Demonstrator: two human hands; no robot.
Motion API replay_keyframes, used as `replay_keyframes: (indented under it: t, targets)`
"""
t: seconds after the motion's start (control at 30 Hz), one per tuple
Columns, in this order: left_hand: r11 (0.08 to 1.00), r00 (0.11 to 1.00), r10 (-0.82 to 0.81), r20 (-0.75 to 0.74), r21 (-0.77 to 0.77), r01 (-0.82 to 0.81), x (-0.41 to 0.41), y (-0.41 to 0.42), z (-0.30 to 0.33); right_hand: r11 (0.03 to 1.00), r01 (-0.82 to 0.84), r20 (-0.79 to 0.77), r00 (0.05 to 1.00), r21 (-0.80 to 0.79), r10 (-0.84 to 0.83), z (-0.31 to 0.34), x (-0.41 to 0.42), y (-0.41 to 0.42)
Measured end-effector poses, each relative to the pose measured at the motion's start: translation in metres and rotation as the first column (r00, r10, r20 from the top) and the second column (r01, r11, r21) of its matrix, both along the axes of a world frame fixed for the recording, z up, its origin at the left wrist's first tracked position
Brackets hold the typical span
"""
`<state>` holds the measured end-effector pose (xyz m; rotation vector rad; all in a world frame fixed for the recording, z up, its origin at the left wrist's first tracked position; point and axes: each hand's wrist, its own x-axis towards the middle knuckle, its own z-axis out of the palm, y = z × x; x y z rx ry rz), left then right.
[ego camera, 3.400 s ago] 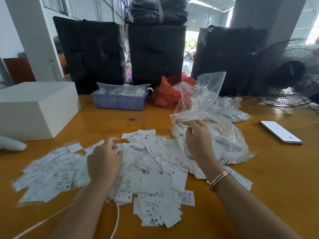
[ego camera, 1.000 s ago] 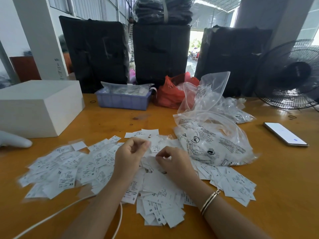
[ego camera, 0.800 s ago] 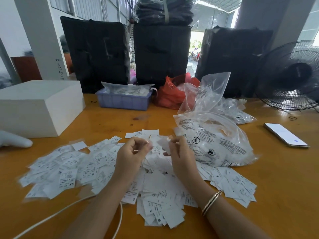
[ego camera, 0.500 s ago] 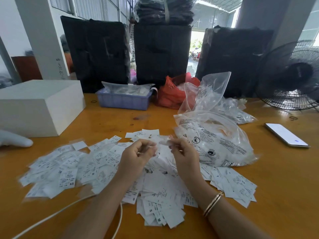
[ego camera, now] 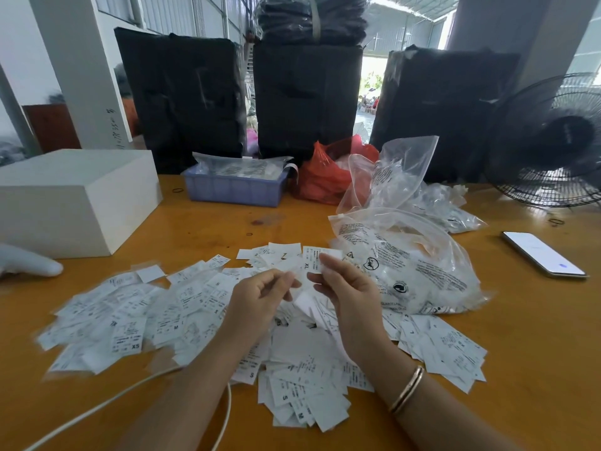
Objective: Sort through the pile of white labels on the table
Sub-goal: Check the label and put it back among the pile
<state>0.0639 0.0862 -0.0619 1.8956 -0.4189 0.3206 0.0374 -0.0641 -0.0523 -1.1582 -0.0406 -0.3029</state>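
My right hand [ego camera: 349, 288] pinches one white label [ego camera: 313, 260] marked XL, upright above the pile of labels [ego camera: 201, 307] on the desk [ego camera: 536, 320]. My left hand [ego camera: 260, 294], fingers curled, empty as far as I can tell, is just beside it.

I am looking at a warehouse or garment packing floor. Corrugated metal walls [ego camera: 169, 14] and a high roof run back to an open doorway. Three big black-wrapped bales [ego camera: 182, 99] stand behind the far edge of the wooden table [ego camera: 536, 320]. On it lie heaps of size labels [ego camera: 130, 320], clear bags [ego camera: 416, 268] stuffed with more, and a blue bin [ego camera: 234, 190]. A floor fan [ego camera: 559, 141] stands at the far right corner.
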Motion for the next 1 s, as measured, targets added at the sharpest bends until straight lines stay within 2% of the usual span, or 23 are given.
replay_keyframes:
  t: [0.1,0.27,0.43,0.67,0.83,0.9,1.0]
  targets:
    - [1.0,1.0,-0.006,0.001,0.02,0.006,-0.0007,-0.0006,0.0005,0.998,-0.012,0.019,1.0,0.058,0.011,-0.0016,0.0005,0.0004]
    - [1.0,1.0,0.0,0.002,0.021,0.0,-0.0021,-0.0003,0.0018,0.996,-0.003,0.061,0.998,-0.093,0.009,-0.0041,0.0015,0.0007]
    - [1.0,1.0,-0.011,-0.017,-0.017,0.011,-0.0025,0.0001,0.0017,0.988,0.036,0.057,0.998,-0.152,-0.027,-0.0046,0.0018,-0.0039]
    - [1.0,1.0,-0.021,-0.013,-0.001,0.021,-0.0023,0.0011,0.0011,0.949,0.007,0.074,0.997,-0.316,0.017,-0.0067,0.0017,-0.0041]
    - [1.0,1.0,-0.017,-0.004,0.0,0.017,-0.002,0.001,0.0017,0.957,0.003,0.073,0.997,-0.29,0.018,-0.0085,0.0029,-0.0049]
    - [1.0,1.0,-0.017,-0.007,-0.009,0.017,-0.0022,0.0011,0.0023,0.927,0.022,0.079,0.997,-0.375,0.008,-0.0094,0.0034,-0.0053]
    - [1.0,1.0,-0.026,-0.01,-0.015,0.026,-0.001,0.001,0.0016,0.799,0.09,0.145,0.989,-0.595,-0.003,-0.0102,0.0031,-0.0052]
